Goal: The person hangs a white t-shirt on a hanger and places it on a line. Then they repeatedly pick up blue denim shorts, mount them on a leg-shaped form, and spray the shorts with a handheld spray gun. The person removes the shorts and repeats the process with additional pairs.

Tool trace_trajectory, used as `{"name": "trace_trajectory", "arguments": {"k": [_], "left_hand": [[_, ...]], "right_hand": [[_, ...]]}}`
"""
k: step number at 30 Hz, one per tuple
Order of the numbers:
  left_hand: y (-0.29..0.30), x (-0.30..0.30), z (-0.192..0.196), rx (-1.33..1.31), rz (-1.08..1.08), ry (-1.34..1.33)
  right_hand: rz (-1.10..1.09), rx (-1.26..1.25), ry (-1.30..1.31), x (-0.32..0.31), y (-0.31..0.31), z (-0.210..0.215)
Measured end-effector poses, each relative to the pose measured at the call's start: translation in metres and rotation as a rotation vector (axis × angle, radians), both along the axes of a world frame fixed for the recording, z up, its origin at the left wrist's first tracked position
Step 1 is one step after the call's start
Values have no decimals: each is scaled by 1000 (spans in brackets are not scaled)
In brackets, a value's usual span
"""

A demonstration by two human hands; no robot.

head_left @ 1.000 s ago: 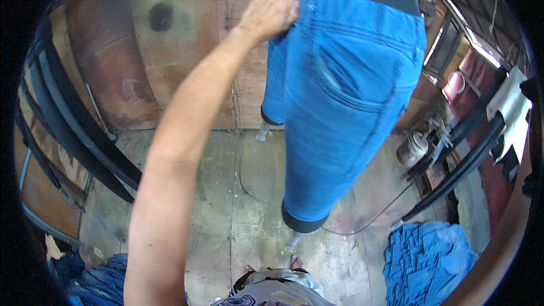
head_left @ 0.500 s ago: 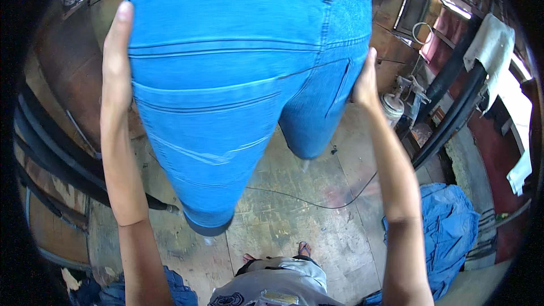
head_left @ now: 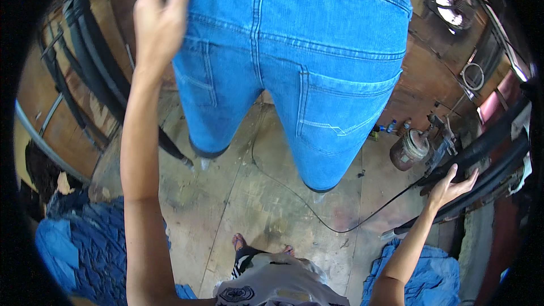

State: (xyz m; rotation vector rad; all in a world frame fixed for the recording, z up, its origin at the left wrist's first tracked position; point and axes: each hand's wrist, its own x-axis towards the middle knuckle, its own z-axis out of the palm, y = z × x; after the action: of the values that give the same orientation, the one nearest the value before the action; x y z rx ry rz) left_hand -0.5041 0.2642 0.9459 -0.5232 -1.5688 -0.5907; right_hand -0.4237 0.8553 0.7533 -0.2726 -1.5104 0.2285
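A pair of blue jeans (head_left: 334,39) fills the upper middle, its two legs filled out and pointing down, apart from the floor. Pale tips show below both leg openings. My left hand (head_left: 163,20) is at the upper left side of the jeans, slightly blurred, fingers apart; whether it presses on the denim I cannot tell. Well away from the jeans, at the right, my right hand (head_left: 451,190) is open and holds nothing. Its spread fingers are beside thick black tubes (head_left: 481,153); contact with them is unclear.
Heaps of blue denim lie at the lower left (head_left: 96,243) and lower right (head_left: 433,269). A metal canister (head_left: 408,150) with fittings stands at the right. A thin dark cable (head_left: 311,215) curves across the floor. More black tubes (head_left: 93,56) run along the left; a fan (head_left: 452,3) is at the upper right.
The jeans have turned, bringing the other back pocket toward me. My right hand has left their side and moved right to the tubes. My left hand has shifted up and right.
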Motion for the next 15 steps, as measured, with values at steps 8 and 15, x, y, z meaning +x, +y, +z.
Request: {"name": "trace_trajectory", "arguments": {"k": [8,15], "left_hand": [[80,-21,48,-187,338,122],[-21,-142,41,460,-651,-380]], "right_hand": [[609,-193,-441,-40,56,-55],[1040,-568,-507,-69,33,-33]]}}
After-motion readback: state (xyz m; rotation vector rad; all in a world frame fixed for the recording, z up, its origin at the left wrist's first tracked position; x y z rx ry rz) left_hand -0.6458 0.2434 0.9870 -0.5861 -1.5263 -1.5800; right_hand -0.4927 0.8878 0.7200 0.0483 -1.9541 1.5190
